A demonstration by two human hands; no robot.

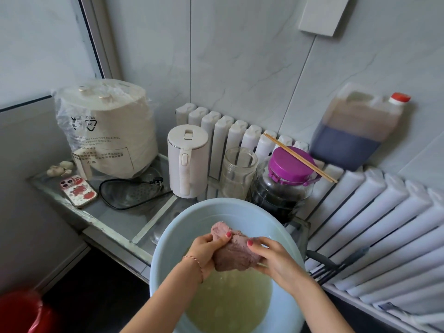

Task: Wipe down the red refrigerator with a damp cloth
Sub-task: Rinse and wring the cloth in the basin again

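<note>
Head view | left hand (206, 251) and right hand (276, 258) both clenched on wadded pink cloth (234, 252) | held above cloudy water in pale blue basin (168, 239).

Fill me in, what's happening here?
A person holds a pink cloth bunched between both hands, left hand and right hand, over a pale blue basin of cloudy water. It looks like wringing. The basin sits on a glass table beside a kettle. No refrigerator is in view.
</note>
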